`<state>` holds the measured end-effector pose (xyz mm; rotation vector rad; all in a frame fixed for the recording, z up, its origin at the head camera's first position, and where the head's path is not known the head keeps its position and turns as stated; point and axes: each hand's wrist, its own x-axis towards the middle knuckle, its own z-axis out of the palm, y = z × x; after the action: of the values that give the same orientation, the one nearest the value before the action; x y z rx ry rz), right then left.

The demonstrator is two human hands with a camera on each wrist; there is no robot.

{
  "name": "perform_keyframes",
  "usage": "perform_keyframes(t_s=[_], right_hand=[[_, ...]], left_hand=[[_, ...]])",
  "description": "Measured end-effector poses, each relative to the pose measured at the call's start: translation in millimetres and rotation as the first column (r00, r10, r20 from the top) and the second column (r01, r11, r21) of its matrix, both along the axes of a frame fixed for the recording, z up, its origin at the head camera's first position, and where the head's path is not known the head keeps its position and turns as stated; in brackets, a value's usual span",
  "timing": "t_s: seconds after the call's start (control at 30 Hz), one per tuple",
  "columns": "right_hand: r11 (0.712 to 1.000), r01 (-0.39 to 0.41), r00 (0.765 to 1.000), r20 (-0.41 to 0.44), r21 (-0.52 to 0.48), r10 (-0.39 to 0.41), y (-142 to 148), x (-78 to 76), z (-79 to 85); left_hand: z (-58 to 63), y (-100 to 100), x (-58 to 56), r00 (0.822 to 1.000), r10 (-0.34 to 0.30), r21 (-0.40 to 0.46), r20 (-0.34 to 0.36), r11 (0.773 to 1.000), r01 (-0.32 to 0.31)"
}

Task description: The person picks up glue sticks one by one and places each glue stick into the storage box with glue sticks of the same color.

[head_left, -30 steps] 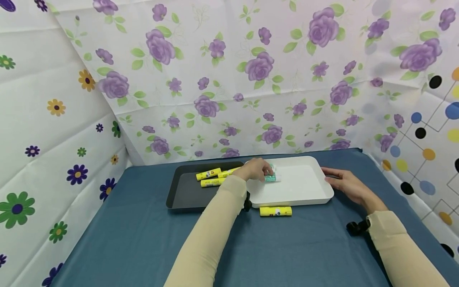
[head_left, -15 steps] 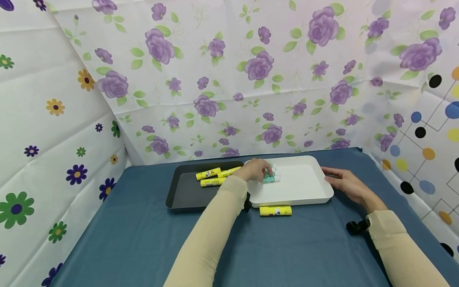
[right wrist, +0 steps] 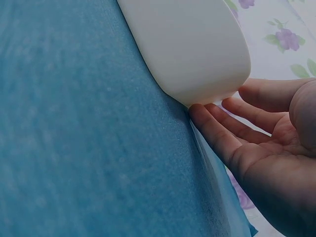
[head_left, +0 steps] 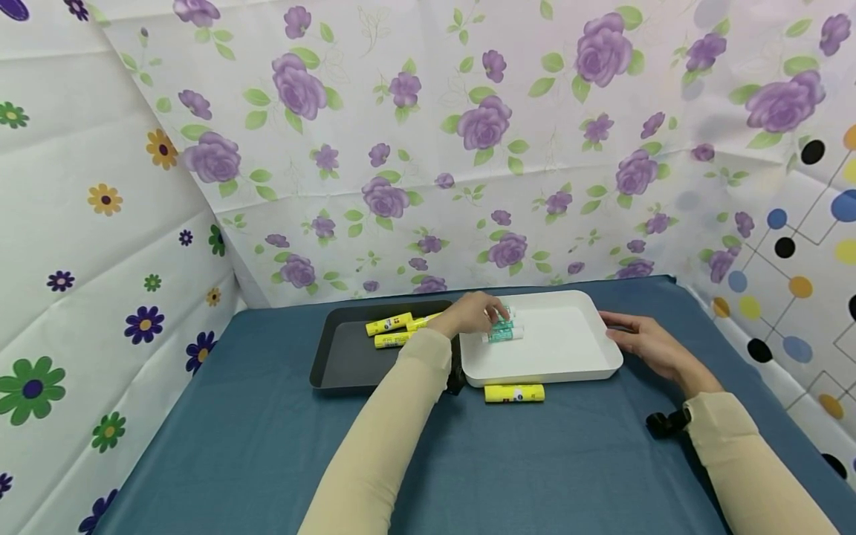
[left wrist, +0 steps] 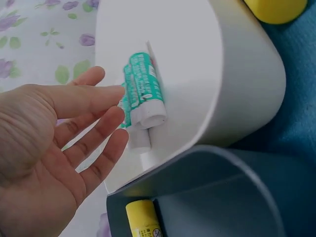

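My left hand (head_left: 471,315) hovers over the left end of the white tray (head_left: 562,353). Its fingers are extended and apart, fingertips close beside several green glue sticks (left wrist: 146,79) with white caps, which lie bunched together in the tray. Nothing sits between thumb and fingers. At the tray's other end, my right hand (head_left: 658,349) touches the outer wall with its thumb and fairly straight fingertips (right wrist: 200,112). Left of the white tray stands a dark grey tray (head_left: 329,365) with yellow glue sticks (head_left: 389,324) in it, partly hidden by the left wrist.
One more yellow glue stick (head_left: 513,394) lies on the blue cloth (head_left: 508,461), just in front of the white tray. The two trays stand side by side. Behind the table hangs a flowered sheet (head_left: 428,186).
My left hand has lifted off the green glue sticks and drawn slightly left, leaving more of them uncovered. The right hand and both trays stay where they were.
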<state>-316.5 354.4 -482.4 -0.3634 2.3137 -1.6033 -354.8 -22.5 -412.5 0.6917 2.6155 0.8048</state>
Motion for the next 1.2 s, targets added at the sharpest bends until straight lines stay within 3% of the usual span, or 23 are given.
perform_keyframes(t_s=[0.17,0.47,0.7,1.2], right_hand=[[1.000,-0.001,1.000,-0.001,-0.014,0.001,0,0.3,-0.1],[1.000,0.001,1.000,-0.011,-0.003,-0.001,0,0.6,-0.8],[1.000,-0.007,1.000,-0.014,-0.003,0.007,0,0.7,-1.2],[1.000,-0.008,1.000,-0.004,0.010,0.008,1,-0.1,-0.5]], left_hand=[[0.7,-7,4.5,1.000,-0.026,0.163,0.017,0.986,0.023],[5.1,-18,34.5,0.996,-0.085,0.321,0.010,0.944,0.077],[5.2,-26,44.7,0.991,-0.129,0.383,-0.028,0.914,0.130],[9.8,-34,68.5,0.993,-0.114,0.415,-0.008,0.903,0.107]])
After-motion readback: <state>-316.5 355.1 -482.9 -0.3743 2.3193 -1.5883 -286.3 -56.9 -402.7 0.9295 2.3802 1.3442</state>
